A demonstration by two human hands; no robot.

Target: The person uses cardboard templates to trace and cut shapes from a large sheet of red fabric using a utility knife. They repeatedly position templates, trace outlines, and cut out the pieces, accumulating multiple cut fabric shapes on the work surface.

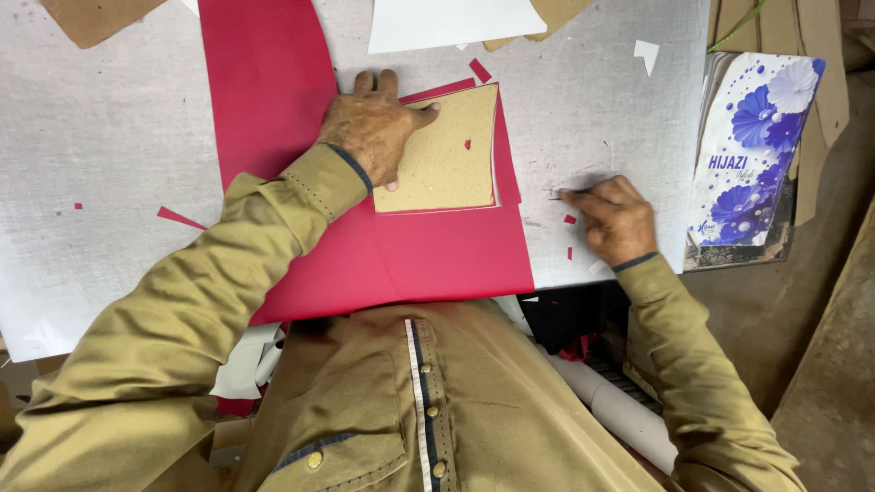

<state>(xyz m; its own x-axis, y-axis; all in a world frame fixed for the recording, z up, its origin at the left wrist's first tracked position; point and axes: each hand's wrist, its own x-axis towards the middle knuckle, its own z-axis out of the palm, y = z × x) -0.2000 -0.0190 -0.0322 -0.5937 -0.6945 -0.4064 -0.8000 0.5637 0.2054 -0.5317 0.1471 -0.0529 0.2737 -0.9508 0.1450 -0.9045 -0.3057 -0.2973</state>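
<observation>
Cardboard square (447, 155), one, lies under my flat, open left hand (374, 128) on one red sheet (365, 246); my right hand (618, 220) pinches a small blade (556, 194) on bare table (109, 164) beside the sheet's edge.

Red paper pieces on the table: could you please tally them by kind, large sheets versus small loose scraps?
Large red paper sheet: 1
Red piece under the cardboard square: 1
Small red scraps: about 7, some tiny
Total: about 9

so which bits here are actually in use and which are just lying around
In use:
- left hand pressing the brown card square
- red paper sheet
- right hand with a small tool, kind unclear

Lying about:
- flowered box
- white sheet
- red scraps
</observation>
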